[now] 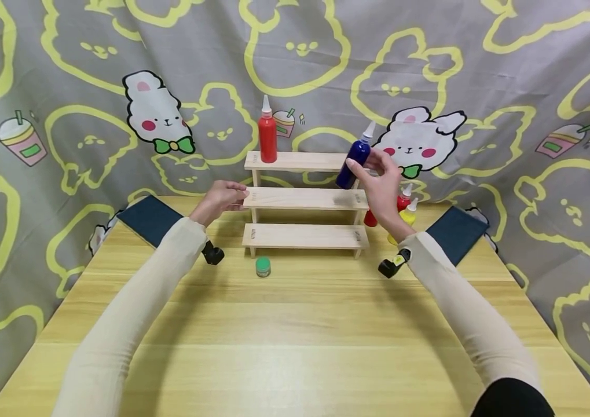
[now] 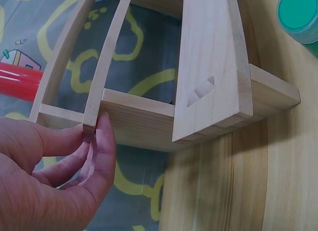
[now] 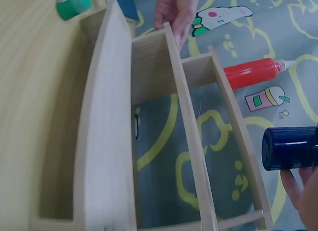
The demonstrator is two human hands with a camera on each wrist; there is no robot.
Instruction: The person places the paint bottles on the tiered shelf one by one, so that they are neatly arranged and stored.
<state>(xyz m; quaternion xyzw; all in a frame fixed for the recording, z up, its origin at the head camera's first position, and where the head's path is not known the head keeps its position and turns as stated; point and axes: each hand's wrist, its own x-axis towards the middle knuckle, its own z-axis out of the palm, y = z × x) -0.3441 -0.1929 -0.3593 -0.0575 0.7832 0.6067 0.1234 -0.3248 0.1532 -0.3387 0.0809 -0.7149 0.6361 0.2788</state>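
Observation:
A three-tier wooden shelf (image 1: 305, 236) stands at the back of the table. My left hand (image 1: 220, 201) pinches the left end of its middle tier, thumb on one face and fingers on the other in the left wrist view. In my right hand (image 1: 384, 184) is a dark blue squeeze bottle (image 1: 355, 162) with a white pointed nozzle, tilted, by the right end of the top tier; the right wrist view shows its base (image 3: 285, 148) apart from the shelf. A red squeeze bottle (image 1: 268, 138) stands upright on the top tier's left part.
A green-lidded small jar (image 1: 263, 266) sits before the shelf. Right of it, partly behind my right arm, are a yellow bottle (image 1: 408, 215) and red bottles (image 1: 404, 198). Dark flat panels lie left (image 1: 151, 220) and right (image 1: 456, 233). A patterned curtain (image 1: 305, 75) hangs behind.

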